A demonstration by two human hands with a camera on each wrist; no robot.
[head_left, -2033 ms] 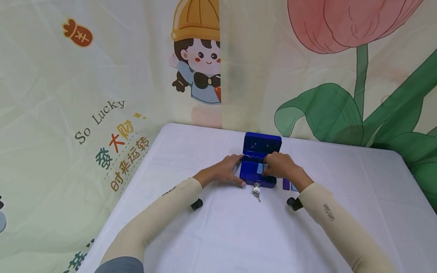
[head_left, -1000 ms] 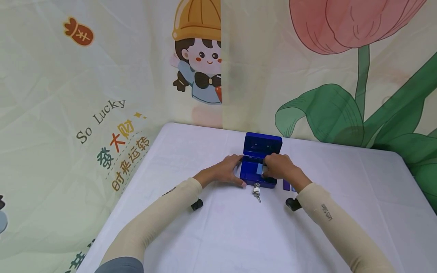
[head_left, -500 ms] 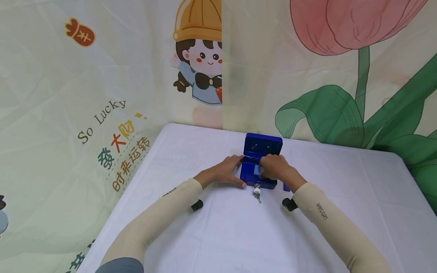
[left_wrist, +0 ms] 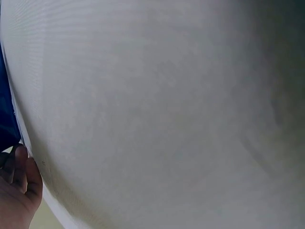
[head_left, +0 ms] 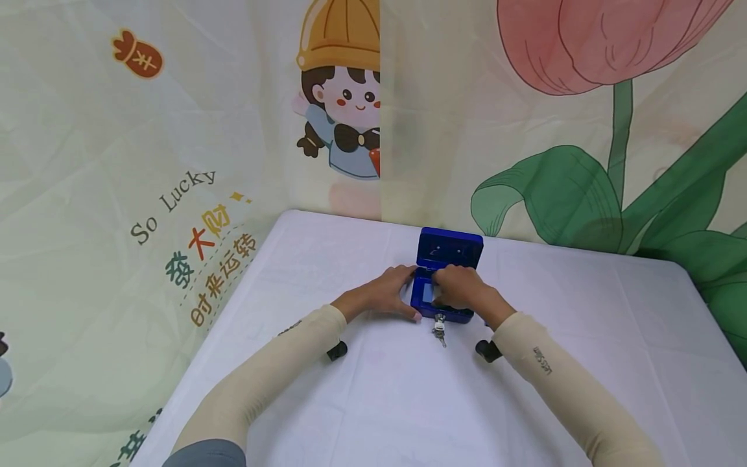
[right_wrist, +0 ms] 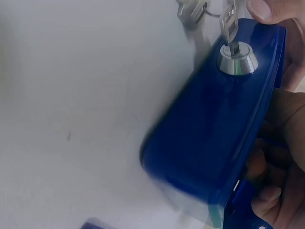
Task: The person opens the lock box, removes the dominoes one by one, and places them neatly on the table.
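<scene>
A blue cash box (head_left: pixel 452 316) stands near the back of the table with its lid (head_left: pixel 449 245) raised. My left hand (head_left: pixel 386 290) grips its left side, the thumb at the front corner and the fingers further back. Inside the box, my right hand (head_left: pixel 460 287) pinches a light blue card-like piece (head_left: pixel 428 293), partly hidden by the fingers. Curled right-hand fingers (right_wrist: pixel 269 195) show past the box wall in the right wrist view. A key stands in the silver lock (right_wrist: pixel 238 59), with more keys (right_wrist: pixel 190 12) hanging from its ring.
A white cloth covers the table (head_left: pixel 373 402). A printed curtain (head_left: pixel 432 130) hangs right behind its back edge. One purple piece (right_wrist: pixel 93 224) lies on the cloth at the bottom of the right wrist view. A black wrist camera (head_left: pixel 487 351) sits under the right forearm.
My right hand has shifted left inside the box, and the light blue piece has moved left with it. The right forearm now covers the purple piece in the head view. My left hand stays put.
</scene>
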